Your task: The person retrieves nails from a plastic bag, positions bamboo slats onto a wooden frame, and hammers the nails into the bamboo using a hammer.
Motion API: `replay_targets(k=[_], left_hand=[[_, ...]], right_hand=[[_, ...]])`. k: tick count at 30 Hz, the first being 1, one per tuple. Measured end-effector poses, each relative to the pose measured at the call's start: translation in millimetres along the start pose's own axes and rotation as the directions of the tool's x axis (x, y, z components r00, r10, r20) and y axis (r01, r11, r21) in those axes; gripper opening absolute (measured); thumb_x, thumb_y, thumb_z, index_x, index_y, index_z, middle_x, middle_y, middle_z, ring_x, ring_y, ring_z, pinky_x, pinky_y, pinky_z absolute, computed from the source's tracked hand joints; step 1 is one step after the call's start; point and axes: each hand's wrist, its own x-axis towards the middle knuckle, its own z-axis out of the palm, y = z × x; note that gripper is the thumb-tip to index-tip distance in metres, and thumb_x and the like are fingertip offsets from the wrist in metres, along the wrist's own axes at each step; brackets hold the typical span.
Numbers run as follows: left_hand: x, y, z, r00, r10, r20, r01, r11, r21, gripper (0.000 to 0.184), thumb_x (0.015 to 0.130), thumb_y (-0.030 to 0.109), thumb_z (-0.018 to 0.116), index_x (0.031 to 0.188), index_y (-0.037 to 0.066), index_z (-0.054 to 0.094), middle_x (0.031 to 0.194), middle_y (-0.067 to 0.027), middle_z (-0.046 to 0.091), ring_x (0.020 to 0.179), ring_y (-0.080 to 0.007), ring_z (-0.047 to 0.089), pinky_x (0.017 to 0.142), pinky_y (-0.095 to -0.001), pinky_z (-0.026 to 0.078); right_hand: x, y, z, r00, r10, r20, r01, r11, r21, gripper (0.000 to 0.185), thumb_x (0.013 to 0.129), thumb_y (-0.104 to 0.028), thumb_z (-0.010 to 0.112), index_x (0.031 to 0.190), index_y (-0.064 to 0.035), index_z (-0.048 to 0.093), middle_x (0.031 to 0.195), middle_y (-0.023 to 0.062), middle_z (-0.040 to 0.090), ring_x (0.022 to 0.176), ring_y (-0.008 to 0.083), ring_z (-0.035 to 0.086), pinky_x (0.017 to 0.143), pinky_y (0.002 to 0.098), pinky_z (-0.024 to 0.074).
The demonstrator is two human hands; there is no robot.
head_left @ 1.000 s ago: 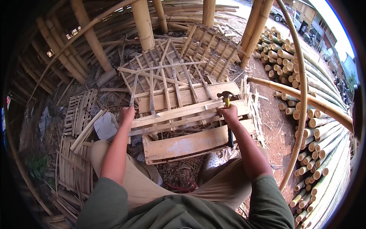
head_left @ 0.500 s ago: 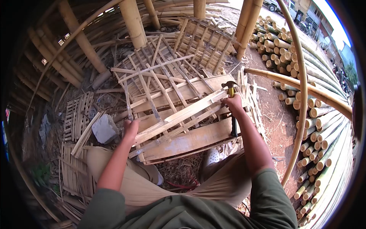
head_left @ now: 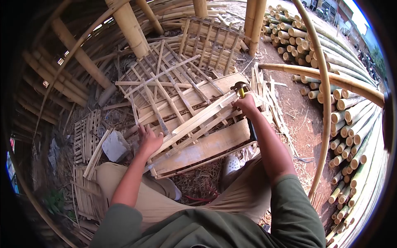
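My right hand (head_left: 247, 104) is closed around a claw hammer (head_left: 240, 87), its dark head pointing up and the yellow neck showing above my fingers. Against that same hand lies the far end of a pale split-bamboo strip (head_left: 197, 120), which slants down to the left across a slatted bamboo frame (head_left: 169, 108). My left hand (head_left: 150, 141) is beside the strip's lower end, with fingers apart on or just above the frame's left edge; contact is hard to tell. A wide flattened bamboo piece (head_left: 206, 153) forms the frame's near side.
Stacked bamboo poles (head_left: 351, 128) fill the right side, behind a curved bamboo pole (head_left: 324, 82). A pale stone block (head_left: 115, 146) sits left of the frame. Upright bamboo posts (head_left: 128, 29) and another slatted panel (head_left: 211, 43) stand beyond. Loose strips (head_left: 271, 105) lie right.
My left hand has loosened from the strip's lower end and its fingers have spread. My right hand still holds the hammer. The view has shifted slightly.
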Motion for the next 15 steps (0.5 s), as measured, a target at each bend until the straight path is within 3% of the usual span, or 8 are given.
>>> replay_targets(k=[2,4,8,9,11,12,14,15], left_hand=[[-27,40,-4,0.982,0.163,-0.095,-0.149,0.978,0.144,0.080,0.086,0.034,0.061,0.145,-0.005,0.025,0.157,-0.0279,0.000,0.147,-0.0436,-0.001,0.113,-0.0642,0.005],[-23,49,15,0.955,0.286,-0.078,-0.271,0.948,0.166,0.079,0.085,0.034,0.062,0.145,-0.002,0.026,0.157,-0.0273,0.003,0.147,-0.0419,-0.001,0.112,-0.0669,0.004],[-27,96,27,0.832,0.554,-0.014,-0.546,0.824,0.154,0.074,0.085,0.032,0.063,0.144,0.000,0.031,0.157,-0.0251,0.014,0.148,-0.0371,0.003,0.112,-0.0665,0.004],[-23,110,30,0.831,0.556,-0.014,-0.547,0.823,0.154,0.074,0.085,0.032,0.063,0.144,0.000,0.031,0.157,-0.0251,0.014,0.148,-0.0371,0.003,0.112,-0.0665,0.004],[-10,139,35,0.727,0.686,0.008,-0.684,0.724,0.089,0.067,0.086,0.030,0.062,0.140,-0.001,0.039,0.150,-0.0238,0.032,0.145,-0.0370,0.021,0.115,-0.0594,0.015],[0,151,45,0.724,0.690,0.006,-0.688,0.721,0.088,0.067,0.086,0.030,0.062,0.140,-0.001,0.039,0.150,-0.0238,0.032,0.145,-0.0370,0.021,0.115,-0.0594,0.015],[23,170,71,0.733,0.670,-0.116,-0.680,0.723,-0.122,0.047,0.087,0.023,0.062,0.127,0.001,0.056,0.137,-0.0206,0.050,0.131,-0.0331,0.046,0.109,-0.0414,0.036],[28,180,75,0.730,0.674,-0.118,-0.684,0.719,-0.122,0.047,0.087,0.023,0.062,0.127,0.001,0.056,0.137,-0.0206,0.050,0.131,-0.0331,0.046,0.109,-0.0414,0.036]], right_hand=[[-3,-3,-1,1.000,0.005,-0.028,-0.006,0.999,-0.043,0.028,0.067,-0.017,0.084,0.071,-0.0004,0.062,0.067,0.0111,0.064,0.052,0.0201,0.060,0.046,0.0347,0.0455],[-21,-20,-6,0.997,0.065,-0.038,-0.070,0.988,-0.135,0.030,0.067,-0.021,0.081,0.078,0.0038,0.069,0.075,0.0150,0.068,0.069,0.0241,0.067,0.066,0.0364,0.0512],[-21,-16,0,0.994,0.050,-0.093,-0.065,0.983,-0.169,0.034,0.067,-0.023,0.079,0.081,0.0064,0.070,0.081,0.0207,0.070,0.076,0.0293,0.070,0.069,0.0386,0.0530],[-17,-15,2,0.994,0.059,-0.096,-0.076,0.978,-0.193,0.036,0.067,-0.023,0.083,0.083,0.0054,0.067,0.077,0.0154,0.068,0.071,0.0261,0.068,0.066,0.0379,0.0515],[-17,-13,4,0.994,0.034,-0.100,-0.056,0.972,-0.226,0.037,0.067,-0.023,0.082,0.084,0.0061,0.067,0.078,0.0164,0.068,0.072,0.0270,0.068,0.066,0.0381,0.0517],[-17,-13,3,0.995,0.008,-0.102,-0.035,0.965,-0.261,0.038,0.067,-0.024,0.081,0.085,0.0068,0.068,0.079,0.0174,0.069,0.073,0.0278,0.069,0.066,0.0383,0.0519],[-19,-13,1,0.995,0.004,-0.095,-0.028,0.967,-0.253,0.038,0.068,-0.026,0.081,0.085,0.0064,0.069,0.079,0.0180,0.069,0.072,0.0280,0.069,0.066,0.0381,0.0521],[-17,-11,2,0.996,0.017,-0.085,-0.037,0.971,-0.237,0.038,0.067,-0.026,0.081,0.084,0.0060,0.069,0.078,0.0174,0.069,0.071,0.0274,0.069,0.066,0.0380,0.0520]])
